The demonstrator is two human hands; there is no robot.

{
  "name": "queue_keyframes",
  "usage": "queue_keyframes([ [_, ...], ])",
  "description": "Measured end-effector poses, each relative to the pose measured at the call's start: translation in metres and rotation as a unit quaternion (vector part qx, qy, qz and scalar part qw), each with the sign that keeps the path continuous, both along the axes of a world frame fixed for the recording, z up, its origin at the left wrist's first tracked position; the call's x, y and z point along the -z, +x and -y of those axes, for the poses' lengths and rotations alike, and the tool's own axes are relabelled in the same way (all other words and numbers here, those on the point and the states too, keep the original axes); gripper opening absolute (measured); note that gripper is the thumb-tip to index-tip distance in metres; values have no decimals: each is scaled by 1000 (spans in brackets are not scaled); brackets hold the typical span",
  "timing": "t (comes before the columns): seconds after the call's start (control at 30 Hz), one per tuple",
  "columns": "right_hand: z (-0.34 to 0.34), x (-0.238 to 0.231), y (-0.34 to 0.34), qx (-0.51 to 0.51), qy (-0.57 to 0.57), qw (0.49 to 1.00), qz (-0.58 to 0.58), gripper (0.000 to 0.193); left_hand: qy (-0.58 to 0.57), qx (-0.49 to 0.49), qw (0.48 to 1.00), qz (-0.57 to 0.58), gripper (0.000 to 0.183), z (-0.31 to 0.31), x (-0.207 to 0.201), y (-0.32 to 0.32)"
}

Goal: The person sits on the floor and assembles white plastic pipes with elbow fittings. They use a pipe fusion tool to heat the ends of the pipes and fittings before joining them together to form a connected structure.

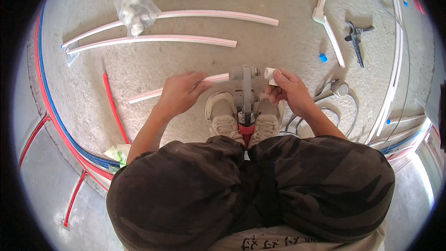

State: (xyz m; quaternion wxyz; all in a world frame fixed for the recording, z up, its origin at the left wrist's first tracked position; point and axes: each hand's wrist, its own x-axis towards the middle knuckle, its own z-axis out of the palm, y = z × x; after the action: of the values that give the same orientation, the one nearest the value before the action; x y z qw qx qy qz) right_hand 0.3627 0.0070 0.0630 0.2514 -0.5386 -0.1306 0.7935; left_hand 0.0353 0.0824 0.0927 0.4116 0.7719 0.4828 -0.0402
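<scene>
My left hand [184, 94] is closed round a white plastic pipe [148, 95] with a red stripe. The pipe's right end meets the grey socket on the left side of a pipe welding iron [247, 83]; whether it sits inside I cannot tell. This iron stands between my shoes, its red handle [246, 128] toward me. In my right hand [290, 90] is a white pipe fitting [271, 74], gripped between thumb and fingers. The fitting's open mouth faces the metal stub on the iron's right side, with a small gap between them.
Two striped pipes [200, 39] lie ahead, a bag of white fittings [134, 7] across them. At right are a joined pipe [332, 42], a black-handled tool [357, 39], a blue cap [323, 57] and a coiled cable [355, 111]. A red tube [114, 104] lies left.
</scene>
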Motion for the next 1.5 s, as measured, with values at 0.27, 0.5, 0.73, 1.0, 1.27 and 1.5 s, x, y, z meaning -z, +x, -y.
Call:
queue_keyframes([
  [0.27,-8,10,-5,-44,23,999,-8,39,-12,24,999,-19,28,-10,2,8],
  [0.5,-18,21,-1,-107,11,994,-37,38,-14,18,1000,-10,28,-15,6,10],
  [0.73,-35,21,13,-200,9,980,-3,37,28,51,998,-5,21,-21,11,9],
  [1.0,-31,16,31,-69,69,989,115,39,328,34,943,39,33,-25,0,-26],
  [1.27,-29,6,8,-72,90,988,99,38,370,-27,919,131,57,-8,-2,-25],
  [1.5,-20,3,10,-102,115,983,99,33,214,43,972,80,45,-19,-23,-10],
])
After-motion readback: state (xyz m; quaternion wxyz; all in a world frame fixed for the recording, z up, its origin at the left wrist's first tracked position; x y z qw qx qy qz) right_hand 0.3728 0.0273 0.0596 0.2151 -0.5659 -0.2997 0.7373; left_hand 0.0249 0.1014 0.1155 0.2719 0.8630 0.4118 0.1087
